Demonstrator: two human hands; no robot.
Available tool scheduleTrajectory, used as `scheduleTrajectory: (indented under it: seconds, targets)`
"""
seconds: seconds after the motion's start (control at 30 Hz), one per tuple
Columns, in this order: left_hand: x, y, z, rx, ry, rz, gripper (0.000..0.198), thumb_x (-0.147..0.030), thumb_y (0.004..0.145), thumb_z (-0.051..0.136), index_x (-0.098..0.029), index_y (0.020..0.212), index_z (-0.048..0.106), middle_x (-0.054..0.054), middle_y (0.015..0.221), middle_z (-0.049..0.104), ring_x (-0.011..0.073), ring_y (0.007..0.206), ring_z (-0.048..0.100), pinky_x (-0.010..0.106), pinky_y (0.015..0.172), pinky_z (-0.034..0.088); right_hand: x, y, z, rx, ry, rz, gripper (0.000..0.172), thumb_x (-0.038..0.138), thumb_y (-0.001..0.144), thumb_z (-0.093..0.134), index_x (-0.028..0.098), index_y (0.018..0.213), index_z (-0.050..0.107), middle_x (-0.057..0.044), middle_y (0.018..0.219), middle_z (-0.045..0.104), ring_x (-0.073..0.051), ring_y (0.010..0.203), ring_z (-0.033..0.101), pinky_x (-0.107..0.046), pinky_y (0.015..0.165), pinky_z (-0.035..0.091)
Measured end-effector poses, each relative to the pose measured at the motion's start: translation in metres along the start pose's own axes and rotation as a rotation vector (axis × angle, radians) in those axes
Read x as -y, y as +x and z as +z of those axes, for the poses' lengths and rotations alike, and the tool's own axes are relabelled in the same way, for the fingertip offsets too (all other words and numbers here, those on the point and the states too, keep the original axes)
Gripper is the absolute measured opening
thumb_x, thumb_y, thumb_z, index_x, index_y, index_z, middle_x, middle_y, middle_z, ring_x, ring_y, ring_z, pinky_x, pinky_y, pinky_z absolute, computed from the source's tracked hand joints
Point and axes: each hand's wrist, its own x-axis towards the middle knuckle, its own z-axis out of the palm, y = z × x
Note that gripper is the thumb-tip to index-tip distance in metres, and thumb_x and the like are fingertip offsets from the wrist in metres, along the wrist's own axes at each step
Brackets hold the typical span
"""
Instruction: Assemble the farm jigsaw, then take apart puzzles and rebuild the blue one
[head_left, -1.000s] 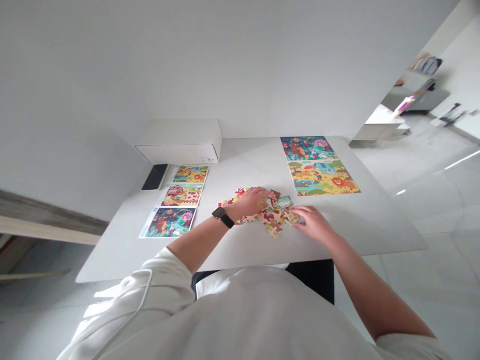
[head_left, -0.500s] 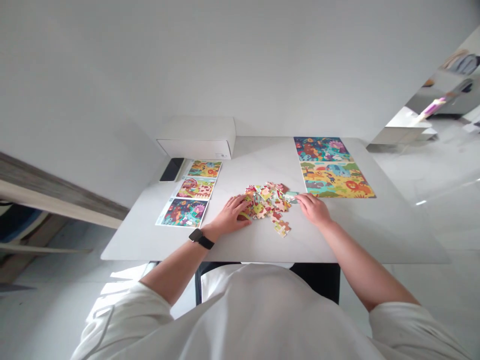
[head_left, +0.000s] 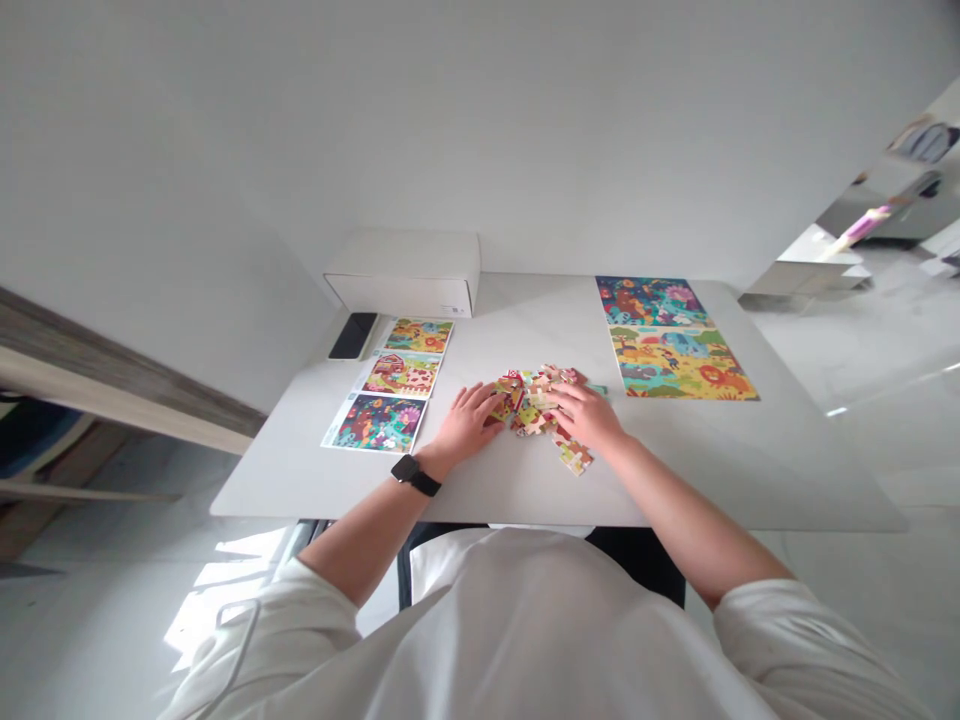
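A heap of loose colourful puzzle pieces [head_left: 534, 396] lies in the middle of the white table [head_left: 705, 470]. My left hand [head_left: 468, 420], with a black watch on its wrist, lies flat with fingers spread against the heap's left side. On the heap's right side rests my right hand [head_left: 587, 416], fingers stretched over the pieces. One piece [head_left: 574, 460] sticks out near my right wrist.
Two finished puzzle pictures [head_left: 671, 340] lie at the table's back right. A sheet of three picture cards [head_left: 391, 385] lies at the left, with a black phone [head_left: 354, 335] and a white box [head_left: 409, 272] behind it. A wall runs along the far edge.
My right hand has moved left onto the heap. Both hands have pressed the pieces closer together. The view has shifted slightly.
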Motion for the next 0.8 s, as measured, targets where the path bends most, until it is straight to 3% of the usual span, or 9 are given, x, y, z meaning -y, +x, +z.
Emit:
scheduleTrajectory:
  seconds: [0.1, 0.23, 0.37, 0.5, 0.63, 0.8]
  targets:
    - [0.008, -0.002, -0.009, 0.029, 0.011, -0.018, 0.061, -0.042, 0.094, 0.078, -0.026, 0.151, 0.063, 0.014, 0.157, 0.062, 0.0361, 0.148, 0.055, 0.058, 0.127, 0.043, 0.013, 0.000, 0.012, 0.043, 0.022, -0.066, 0.036, 0.028, 0.100, 0.073, 0.030, 0.135, 0.077, -0.008, 0.141, 0.073, -0.029, 0.132, 0.067, -0.050, 0.119, 0.052]
    - [0.009, 0.002, -0.020, 0.082, 0.019, 0.011, 0.045, -0.038, 0.098, 0.071, -0.027, 0.142, 0.069, 0.010, 0.143, 0.072, 0.0309, 0.132, 0.068, 0.048, 0.118, 0.052, 0.021, 0.002, 0.020, 0.137, 0.003, -0.123, 0.044, 0.027, 0.088, 0.087, 0.031, 0.131, 0.079, -0.011, 0.146, 0.070, -0.035, 0.137, 0.062, -0.059, 0.121, 0.049]
    - [0.004, 0.008, -0.025, 0.068, 0.072, -0.043, 0.041, -0.025, 0.102, 0.058, -0.029, 0.141, 0.070, 0.008, 0.133, 0.078, 0.0265, 0.117, 0.075, 0.040, 0.104, 0.058, 0.017, 0.005, 0.018, 0.110, 0.007, -0.129, 0.029, 0.019, 0.098, 0.072, 0.028, 0.124, 0.082, -0.008, 0.133, 0.078, -0.029, 0.123, 0.071, -0.049, 0.116, 0.054]
    - [0.002, 0.011, -0.029, 0.000, 0.037, -0.130, 0.036, -0.027, 0.106, 0.050, -0.026, 0.133, 0.074, 0.007, 0.122, 0.082, 0.0248, 0.106, 0.078, 0.035, 0.095, 0.060, 0.007, 0.004, 0.012, 0.004, 0.009, -0.039, 0.028, 0.022, 0.106, 0.058, 0.026, 0.123, 0.081, -0.007, 0.123, 0.082, -0.024, 0.114, 0.076, -0.041, 0.109, 0.058]
    - [-0.007, 0.020, -0.026, -0.138, -0.035, -0.234, 0.039, -0.027, 0.109, 0.047, -0.021, 0.138, 0.073, 0.011, 0.124, 0.081, 0.0264, 0.110, 0.078, 0.036, 0.098, 0.060, 0.000, 0.005, 0.012, -0.043, 0.010, 0.032, 0.030, 0.024, 0.108, 0.054, 0.026, 0.124, 0.080, -0.007, 0.124, 0.083, -0.023, 0.114, 0.078, -0.039, 0.108, 0.059]
    - [-0.029, 0.034, -0.007, -0.121, -0.123, -0.114, 0.041, -0.022, 0.109, 0.048, -0.024, 0.144, 0.070, 0.010, 0.139, 0.076, 0.0247, 0.126, 0.072, 0.038, 0.110, 0.057, -0.002, 0.011, 0.001, -0.133, 0.002, 0.078, 0.033, 0.028, 0.109, 0.051, 0.026, 0.126, 0.080, -0.008, 0.127, 0.081, -0.027, 0.120, 0.076, -0.044, 0.113, 0.058]
